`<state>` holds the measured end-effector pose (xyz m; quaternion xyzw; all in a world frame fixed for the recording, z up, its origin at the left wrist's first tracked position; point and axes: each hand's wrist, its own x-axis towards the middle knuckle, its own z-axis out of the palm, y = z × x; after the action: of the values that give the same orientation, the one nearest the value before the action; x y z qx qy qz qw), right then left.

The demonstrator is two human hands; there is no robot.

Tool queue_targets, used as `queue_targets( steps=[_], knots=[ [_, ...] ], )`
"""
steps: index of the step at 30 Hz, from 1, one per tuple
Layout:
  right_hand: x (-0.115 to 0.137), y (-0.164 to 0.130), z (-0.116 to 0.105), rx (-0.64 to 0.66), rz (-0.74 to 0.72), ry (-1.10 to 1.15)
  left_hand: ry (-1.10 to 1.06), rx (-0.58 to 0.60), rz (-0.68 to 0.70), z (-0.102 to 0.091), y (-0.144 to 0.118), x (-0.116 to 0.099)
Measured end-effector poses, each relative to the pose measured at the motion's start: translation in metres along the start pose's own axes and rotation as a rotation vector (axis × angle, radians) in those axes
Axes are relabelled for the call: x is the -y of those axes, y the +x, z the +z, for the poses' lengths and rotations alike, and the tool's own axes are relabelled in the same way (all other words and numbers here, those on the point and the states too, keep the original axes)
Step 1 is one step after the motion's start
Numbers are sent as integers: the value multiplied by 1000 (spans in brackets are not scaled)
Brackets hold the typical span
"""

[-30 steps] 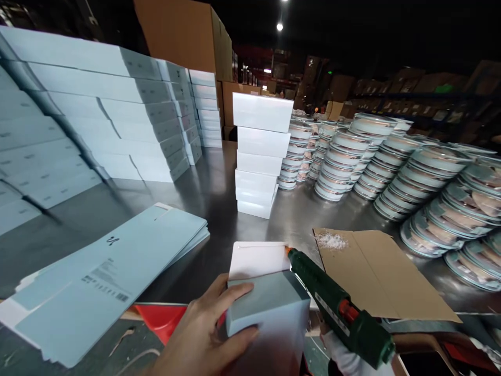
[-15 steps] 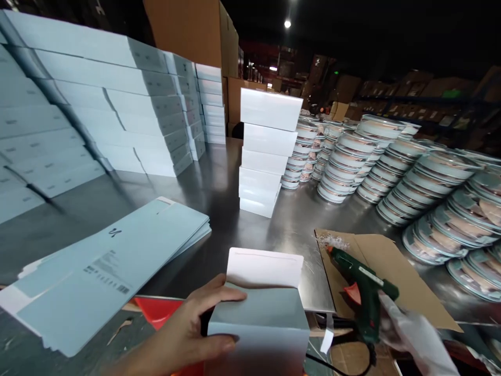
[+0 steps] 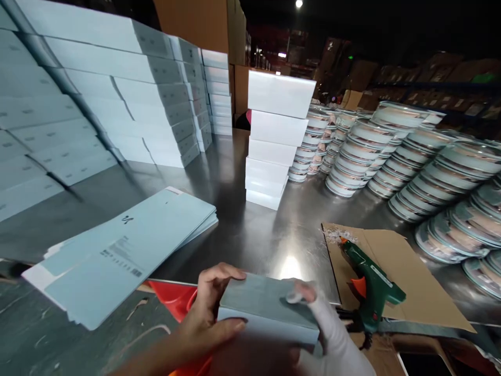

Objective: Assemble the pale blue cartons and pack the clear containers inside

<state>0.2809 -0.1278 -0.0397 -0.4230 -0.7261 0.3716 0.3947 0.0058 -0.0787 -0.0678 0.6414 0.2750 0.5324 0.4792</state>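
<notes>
Both grips, left hand (image 3: pixel 207 318) and right hand (image 3: pixel 313 318), clasp the blue box (image 3: pixel 262 303); printing seemingly illegible.

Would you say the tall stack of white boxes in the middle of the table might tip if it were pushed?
Probably. The stack of white boxes is tall and narrow, with boxes offset and unevenly aligned, so a push near the top could topple it. The smooth metal table might let the base slide instead.

No readable text. Flat cartons (image 3: pixel 129 245) left of the left hand (image 3: pixel 207 318) carry a small logo, print block and barcode, all too blurred.
</notes>
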Motion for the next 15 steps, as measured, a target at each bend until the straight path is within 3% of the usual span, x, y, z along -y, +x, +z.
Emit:
queue_targets(
  steps=[3,5,9,11,13,15],
  knots=[
    [12,11,-9,81,-171,-125,181,265,-31,-10,9,-10],
    [20,20,-13,95,-194,-128,259,409,-115,-18,14,-16],
    [22,24,-19,117,-119,-89,252,467,-166,-29,22,-26],
    [17,21,-21,78,0,53,218,339,-151,-33,27,-30],
    [8,18,-23,-83,93,208,127,-3,-180,-34,32,-31],
    [3,20,-22,-256,114,187,-31,-377,-285,-33,36,-27]
  ],
)
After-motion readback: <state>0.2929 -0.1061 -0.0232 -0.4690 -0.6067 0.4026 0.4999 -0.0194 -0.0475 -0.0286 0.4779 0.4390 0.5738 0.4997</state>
